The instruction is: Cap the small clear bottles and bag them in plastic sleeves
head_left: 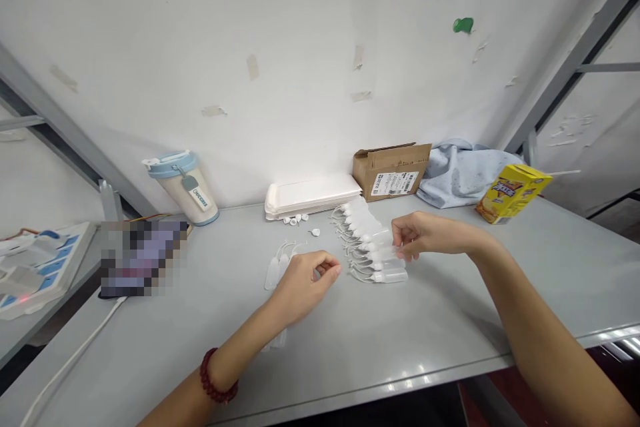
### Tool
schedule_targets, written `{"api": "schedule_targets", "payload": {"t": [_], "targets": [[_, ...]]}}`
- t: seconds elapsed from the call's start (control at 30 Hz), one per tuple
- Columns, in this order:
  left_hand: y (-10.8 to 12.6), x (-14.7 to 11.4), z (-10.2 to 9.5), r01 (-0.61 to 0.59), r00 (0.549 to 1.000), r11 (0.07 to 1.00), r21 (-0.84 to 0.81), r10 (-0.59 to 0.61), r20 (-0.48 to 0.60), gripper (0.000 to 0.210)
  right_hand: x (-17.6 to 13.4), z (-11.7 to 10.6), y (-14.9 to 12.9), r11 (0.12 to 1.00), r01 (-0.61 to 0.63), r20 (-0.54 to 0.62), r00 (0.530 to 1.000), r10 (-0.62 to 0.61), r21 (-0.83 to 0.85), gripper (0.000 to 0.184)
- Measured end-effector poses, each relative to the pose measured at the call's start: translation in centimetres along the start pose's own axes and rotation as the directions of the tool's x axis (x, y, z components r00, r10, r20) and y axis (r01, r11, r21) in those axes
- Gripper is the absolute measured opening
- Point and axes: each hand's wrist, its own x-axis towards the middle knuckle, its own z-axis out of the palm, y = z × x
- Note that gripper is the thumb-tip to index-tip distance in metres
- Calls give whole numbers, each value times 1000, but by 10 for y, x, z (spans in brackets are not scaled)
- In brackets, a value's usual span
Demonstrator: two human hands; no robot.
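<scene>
A row of small clear plastic bottles (390, 275) with thin white curved tubes at their tips lies side by side across the desk. At the right end of this row is my right hand (415, 235), its fingers closed on the base of one bottle (383, 255). My left hand (303, 283) hovers left of the row, thumb and forefinger pinched together; whether something tiny is between them I cannot make out. Partly hidden behind and under my left hand lie several more clear bottles (273, 273). Small white caps (314, 232) sit near the row's far end.
White stacked trays (315, 193) and a brown cardboard box (395, 170) stand against the wall. Left are a blue-lidded cup (185, 190), a blurred phone (145, 257) on a cable and a power strip (50, 273). Right are a pale blue cloth (460, 170) and a yellow drink carton (513, 193).
</scene>
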Motion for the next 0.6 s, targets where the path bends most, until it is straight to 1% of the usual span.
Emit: {"api": "schedule_targets", "payload": {"t": [0.3, 0.4, 0.6], "targets": [[-1, 0, -2, 6, 1000, 1000, 9, -6, 0, 21, 1, 0, 5, 999, 10, 20, 1000, -11, 44, 6], [-1, 1, -3, 9, 1000, 1000, 11, -9, -5, 21, 1, 0, 5, 1000, 2, 16, 1000, -2, 26, 3], [0, 1, -4, 12, 1000, 1000, 6, -12, 0, 20, 1, 1, 3, 999, -30, 16, 999, 30, -36, 9]]}}
